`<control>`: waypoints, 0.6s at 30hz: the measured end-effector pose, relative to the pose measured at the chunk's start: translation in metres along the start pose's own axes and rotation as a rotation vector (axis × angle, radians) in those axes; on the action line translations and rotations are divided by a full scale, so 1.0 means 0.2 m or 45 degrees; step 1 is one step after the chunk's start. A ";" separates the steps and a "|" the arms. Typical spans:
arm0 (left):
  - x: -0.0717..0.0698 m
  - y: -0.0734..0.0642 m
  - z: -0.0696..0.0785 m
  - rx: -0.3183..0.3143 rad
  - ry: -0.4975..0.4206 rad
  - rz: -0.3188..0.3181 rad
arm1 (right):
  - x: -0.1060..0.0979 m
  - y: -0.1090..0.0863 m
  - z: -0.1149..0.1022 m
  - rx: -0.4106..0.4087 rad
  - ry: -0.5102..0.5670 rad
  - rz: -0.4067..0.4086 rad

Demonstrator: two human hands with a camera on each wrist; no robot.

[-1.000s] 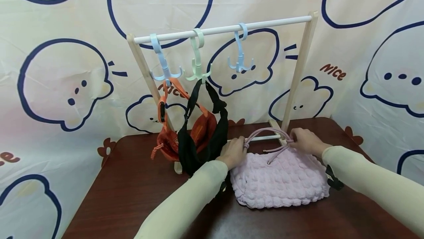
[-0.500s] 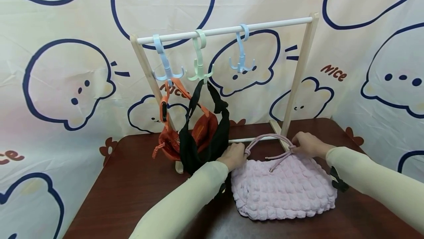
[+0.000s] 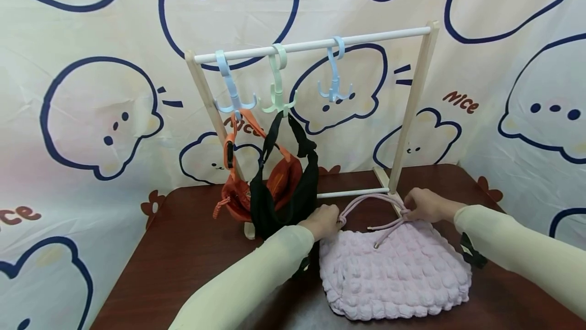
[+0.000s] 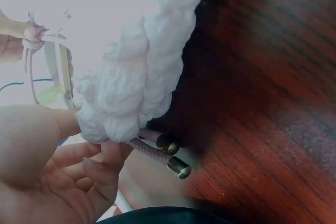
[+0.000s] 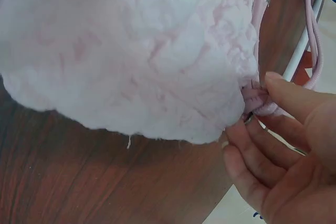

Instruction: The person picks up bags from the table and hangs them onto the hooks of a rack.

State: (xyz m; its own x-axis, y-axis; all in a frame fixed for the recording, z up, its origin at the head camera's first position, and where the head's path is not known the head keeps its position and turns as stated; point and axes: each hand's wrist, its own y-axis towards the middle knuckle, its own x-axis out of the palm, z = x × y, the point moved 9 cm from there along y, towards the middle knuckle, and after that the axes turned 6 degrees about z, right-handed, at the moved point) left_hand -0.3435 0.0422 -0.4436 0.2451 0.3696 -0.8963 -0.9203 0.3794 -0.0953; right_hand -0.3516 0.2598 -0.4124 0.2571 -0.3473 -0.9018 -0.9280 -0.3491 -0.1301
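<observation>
A puffy, quilted pink handbag (image 3: 393, 274) lies in front of the rack, its thin cord handle (image 3: 366, 199) arching over the top edge. My left hand (image 3: 322, 222) grips the bag's upper left corner, where the cord is knotted. In the left wrist view, thumb and fingers close on that corner, with metal-tipped cord ends (image 4: 177, 167) beside them. The opposite corner is pinched by my right hand (image 3: 428, 205). The right wrist view shows its thumb and fingertips at the cord's base (image 5: 255, 97).
Behind stands a wooden rack with a white bar (image 3: 316, 45). A blue hook (image 3: 233, 96) carries an orange bag (image 3: 235, 195); a green hook (image 3: 277, 93) carries a black bag (image 3: 284, 218) close to my left hand. Another blue hook (image 3: 335, 86) hangs bare. The brown table (image 3: 183, 269) lies beneath.
The pink handbag has come toward me, its lower edge nearer the table's front. Both hands keep hold of the corners and have shifted slightly nearer. The head view has tilted a little.
</observation>
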 end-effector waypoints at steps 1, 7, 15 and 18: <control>0.00 -0.01 0.00 0.007 0.011 -0.005 | 0.01 0.00 0.00 -0.014 0.005 -0.012; -0.01 -0.06 0.01 0.048 0.113 -0.027 | 0.06 -0.03 0.00 -0.077 0.065 -0.077; 0.00 -0.10 0.00 0.052 0.136 -0.091 | 0.12 -0.06 -0.01 -0.148 0.099 -0.128; 0.00 -0.11 -0.01 0.064 0.143 -0.108 | 0.13 -0.07 -0.02 -0.147 0.103 -0.142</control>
State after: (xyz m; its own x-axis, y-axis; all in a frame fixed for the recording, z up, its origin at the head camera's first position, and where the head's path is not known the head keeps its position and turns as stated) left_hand -0.3238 0.0331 -0.4421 0.2833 0.2377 -0.9291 -0.8807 0.4481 -0.1538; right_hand -0.3304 0.2527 -0.4331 0.3814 -0.3680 -0.8480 -0.8566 -0.4855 -0.1746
